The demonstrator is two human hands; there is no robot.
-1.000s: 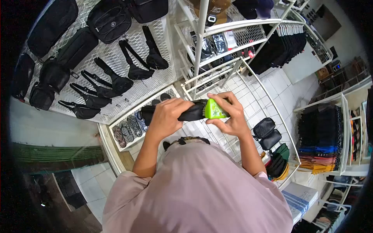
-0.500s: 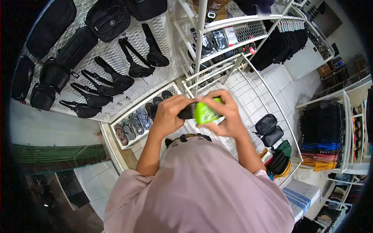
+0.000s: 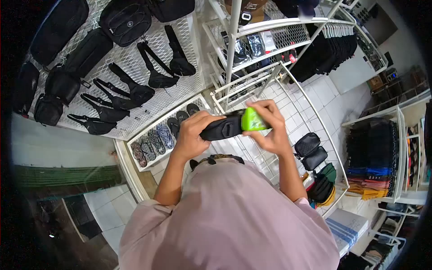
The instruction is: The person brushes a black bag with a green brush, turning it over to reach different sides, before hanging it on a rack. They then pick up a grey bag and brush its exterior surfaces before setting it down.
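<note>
In front of my chest, my left hand (image 3: 192,135) grips one end of a long black item (image 3: 226,127) with a small strap-like detail on its face; its exact kind I cannot tell. My right hand (image 3: 272,128) holds a lime-green block (image 3: 252,120) with pale markings, thumb below and fingers above. The green block sits right at the right-hand end of the black item. Both hands are closed, level with each other, above the white wire rack.
Black waist bags (image 3: 130,92) hang on mesh at the left. Below them a white tray (image 3: 145,167) holds several sandals. A white metal rack (image 3: 335,150) stands ahead, with black pouches (image 3: 310,150) and caps (image 3: 321,186). Folded trousers (image 3: 373,148) fill a shelf at right.
My hands have drawn apart slightly, the right moving right with the green block. More of the black item now shows between them, and the block has turned.
</note>
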